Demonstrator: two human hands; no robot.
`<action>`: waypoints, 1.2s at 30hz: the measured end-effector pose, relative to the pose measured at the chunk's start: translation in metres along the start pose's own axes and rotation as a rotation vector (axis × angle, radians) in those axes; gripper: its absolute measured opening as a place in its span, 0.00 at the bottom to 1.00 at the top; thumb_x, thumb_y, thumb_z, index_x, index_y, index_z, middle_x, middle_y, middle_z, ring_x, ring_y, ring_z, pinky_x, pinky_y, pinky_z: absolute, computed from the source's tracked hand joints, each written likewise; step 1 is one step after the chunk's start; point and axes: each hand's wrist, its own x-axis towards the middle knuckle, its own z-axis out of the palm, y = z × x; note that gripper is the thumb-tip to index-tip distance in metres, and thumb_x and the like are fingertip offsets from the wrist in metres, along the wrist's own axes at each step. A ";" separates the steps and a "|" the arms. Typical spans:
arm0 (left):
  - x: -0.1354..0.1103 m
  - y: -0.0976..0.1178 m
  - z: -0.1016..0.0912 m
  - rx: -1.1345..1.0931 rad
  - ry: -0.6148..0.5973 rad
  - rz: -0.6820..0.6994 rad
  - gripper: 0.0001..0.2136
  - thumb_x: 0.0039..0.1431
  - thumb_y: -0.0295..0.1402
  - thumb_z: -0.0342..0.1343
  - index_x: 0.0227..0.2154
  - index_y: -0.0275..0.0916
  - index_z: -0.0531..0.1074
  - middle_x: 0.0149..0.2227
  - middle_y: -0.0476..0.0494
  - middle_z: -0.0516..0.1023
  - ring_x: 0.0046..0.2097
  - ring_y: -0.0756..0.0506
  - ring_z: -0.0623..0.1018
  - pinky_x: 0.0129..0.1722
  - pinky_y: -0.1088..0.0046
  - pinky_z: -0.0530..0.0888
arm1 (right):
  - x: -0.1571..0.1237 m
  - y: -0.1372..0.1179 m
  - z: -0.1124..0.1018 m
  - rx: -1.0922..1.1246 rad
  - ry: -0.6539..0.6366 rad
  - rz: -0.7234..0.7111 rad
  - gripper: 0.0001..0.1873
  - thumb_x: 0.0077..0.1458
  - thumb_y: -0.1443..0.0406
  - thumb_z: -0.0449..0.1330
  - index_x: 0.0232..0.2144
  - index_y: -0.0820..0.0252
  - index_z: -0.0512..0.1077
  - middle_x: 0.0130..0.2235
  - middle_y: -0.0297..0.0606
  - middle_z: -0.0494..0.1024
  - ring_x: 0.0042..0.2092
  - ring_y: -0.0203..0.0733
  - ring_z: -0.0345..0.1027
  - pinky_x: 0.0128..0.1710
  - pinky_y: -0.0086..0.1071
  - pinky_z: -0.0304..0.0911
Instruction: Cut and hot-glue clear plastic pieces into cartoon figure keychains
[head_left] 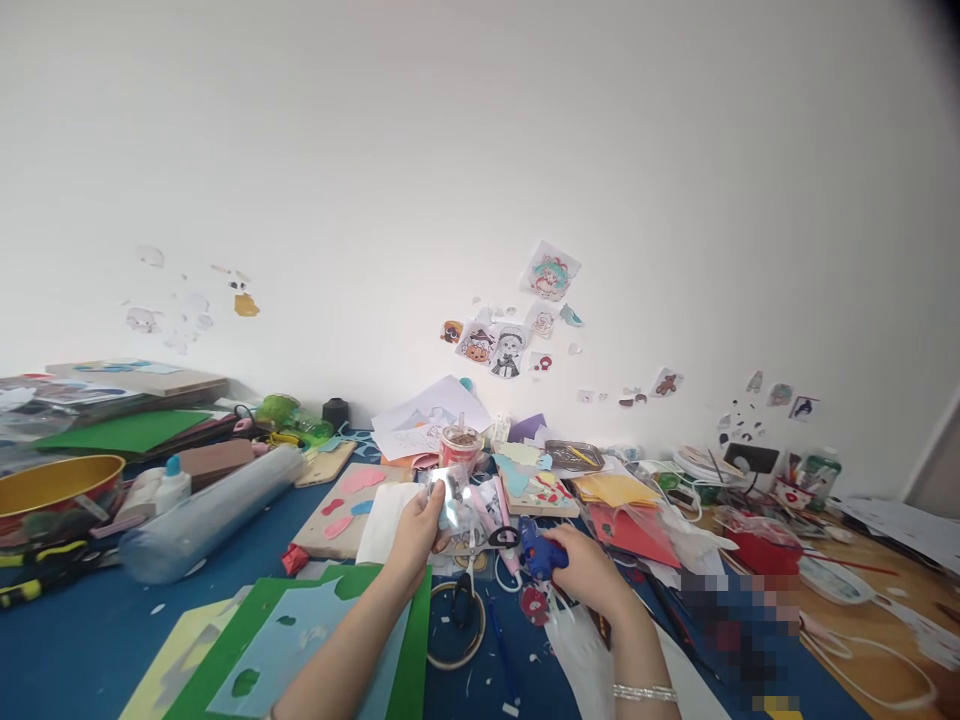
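My left hand (415, 535) pinches a small shiny clear plastic packet (451, 497) and lifts it above the blue table (90, 630). My right hand (589, 570) is closed around a blue glue gun (535, 548), whose nozzle points left toward the packet. A silver bracelet (645, 692) circles my right wrist. Pink-handled scissors (491, 525) lie just beyond both hands. Under my left forearm sits a green sheet with light blue cut-outs (300, 630).
A clear plastic roll (210, 510), a glue bottle (172, 485) and a yellow bowl (56, 482) sit at the left. A tape ring (456, 625) lies near the front. Coloured papers (622, 505), a red-rimmed cup (460, 445) and cables crowd the right. Stickers (495, 348) dot the white wall.
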 end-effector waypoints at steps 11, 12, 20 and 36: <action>-0.004 0.001 0.003 0.015 -0.043 0.021 0.22 0.49 0.56 0.49 0.24 0.39 0.61 0.14 0.60 0.56 0.13 0.57 0.55 0.11 0.81 0.50 | 0.005 0.000 -0.003 0.384 0.418 -0.063 0.20 0.42 0.52 0.62 0.32 0.61 0.76 0.35 0.47 0.79 0.38 0.53 0.72 0.39 0.42 0.66; -0.005 0.001 0.004 0.011 -0.040 0.017 0.22 0.48 0.56 0.49 0.25 0.39 0.62 0.14 0.60 0.56 0.13 0.57 0.55 0.11 0.81 0.50 | 0.006 -0.002 0.000 0.448 0.448 -0.047 0.21 0.40 0.51 0.63 0.31 0.62 0.76 0.33 0.47 0.79 0.36 0.53 0.72 0.37 0.41 0.66; -0.010 -0.002 0.009 0.020 -0.066 0.012 0.23 0.49 0.57 0.48 0.22 0.39 0.60 0.12 0.60 0.54 0.13 0.57 0.54 0.11 0.81 0.51 | 0.008 -0.024 0.014 0.640 0.441 -0.134 0.17 0.45 0.52 0.61 0.23 0.62 0.73 0.24 0.39 0.75 0.28 0.44 0.69 0.31 0.33 0.66; -0.011 -0.006 0.009 0.050 -0.182 0.031 0.23 0.49 0.58 0.47 0.23 0.39 0.62 0.12 0.57 0.58 0.13 0.55 0.56 0.11 0.79 0.52 | 0.004 -0.035 0.016 0.675 0.464 -0.194 0.16 0.46 0.53 0.62 0.24 0.62 0.73 0.23 0.38 0.74 0.27 0.41 0.67 0.28 0.32 0.64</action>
